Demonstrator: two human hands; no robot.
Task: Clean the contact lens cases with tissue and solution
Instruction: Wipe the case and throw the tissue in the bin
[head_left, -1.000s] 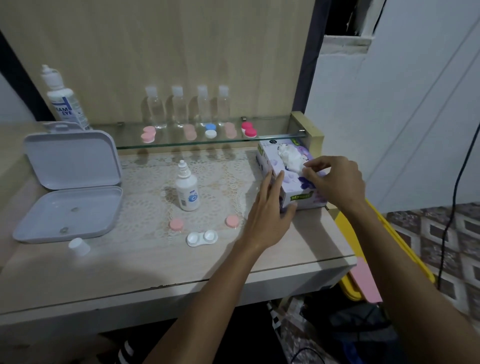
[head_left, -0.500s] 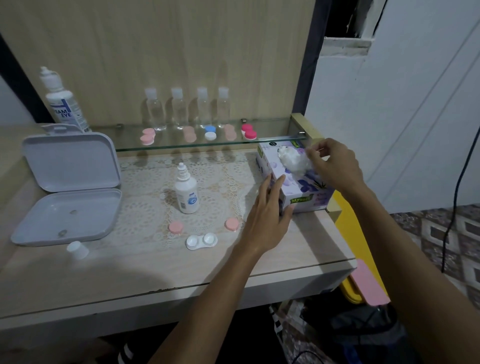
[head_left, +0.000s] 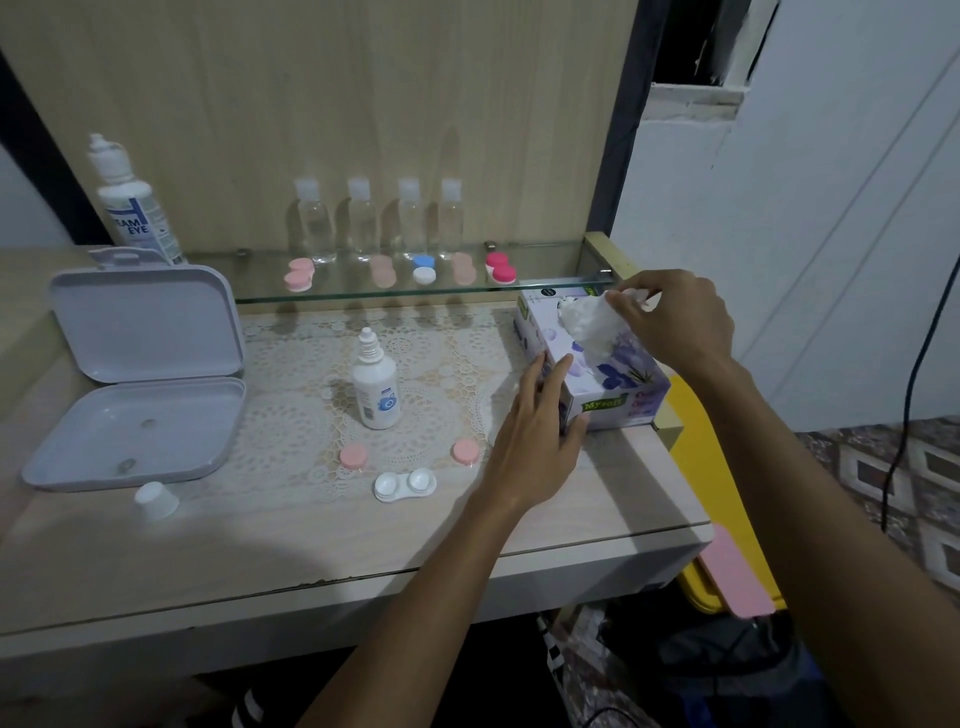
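Head view shows the right hand (head_left: 675, 319), at the right of the middle of the frame, pinching a crumpled white tissue (head_left: 589, 322) between thumb and fingers; the tissue is partly out of the slot of the purple flowered cardboard tissue box (head_left: 618, 387). The left hand (head_left: 535, 441) rests flat against the near left side of this box, fingers straight, and steadies it.

Just left of this hand, near the lower centre, lies the white double-cup contact lens case (head_left: 405, 484), open, on the pale wooden table (head_left: 260, 561). Its 2 round pink caps (head_left: 354, 457) lie apart on the lace mat (head_left: 291, 415). Behind them stands the small white solution bottle (head_left: 375, 387), upright, with its nozzle bare; a white cap (head_left: 156, 500) lies at the lower left.

On the glass shelf (head_left: 550, 283) in the upper centre, 5 more closed cases (head_left: 298, 274) wait in a row.

I judge the task is at its beginning: 1 case is opened, no wiping is visible, and the shelf cases look untouched.
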